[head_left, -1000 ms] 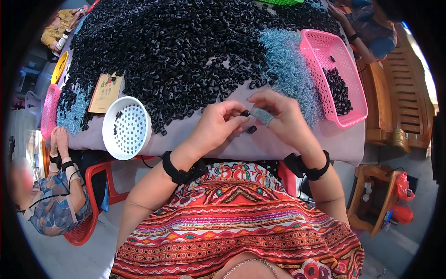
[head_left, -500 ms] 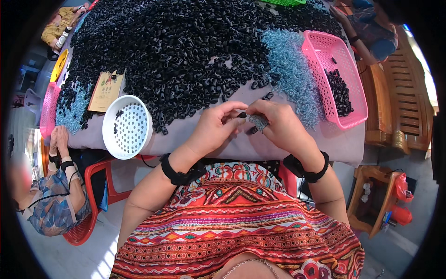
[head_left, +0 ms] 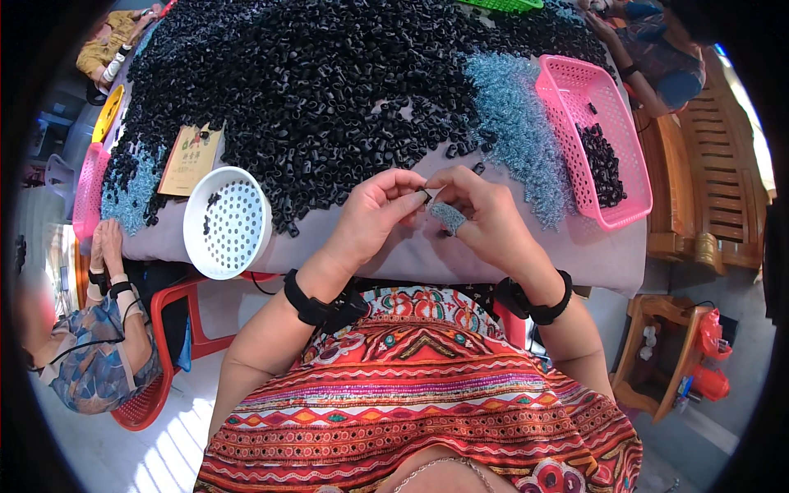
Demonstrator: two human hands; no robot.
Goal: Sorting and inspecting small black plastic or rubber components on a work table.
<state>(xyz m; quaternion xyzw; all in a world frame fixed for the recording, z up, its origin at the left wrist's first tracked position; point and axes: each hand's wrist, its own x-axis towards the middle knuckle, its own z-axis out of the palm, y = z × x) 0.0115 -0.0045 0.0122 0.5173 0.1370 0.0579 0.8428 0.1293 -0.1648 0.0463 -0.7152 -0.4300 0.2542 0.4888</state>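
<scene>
Black piece (head_left: 426, 195), likely light, stiff and slick, best held by its sides: left hand (head_left: 371, 217) pinches it between fingertips; right hand (head_left: 486, 215) curls just right, hold unclear.

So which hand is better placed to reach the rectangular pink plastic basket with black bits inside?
Probably the right hand: it's on the same side as the rectangular pink plastic basket and nearer to it. The left hand is farther away and pinches a small black plastic piece.

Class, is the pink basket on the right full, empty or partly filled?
Partly filled: the pink basket holds black parts, with bare pink floor showing beside them.
</scene>
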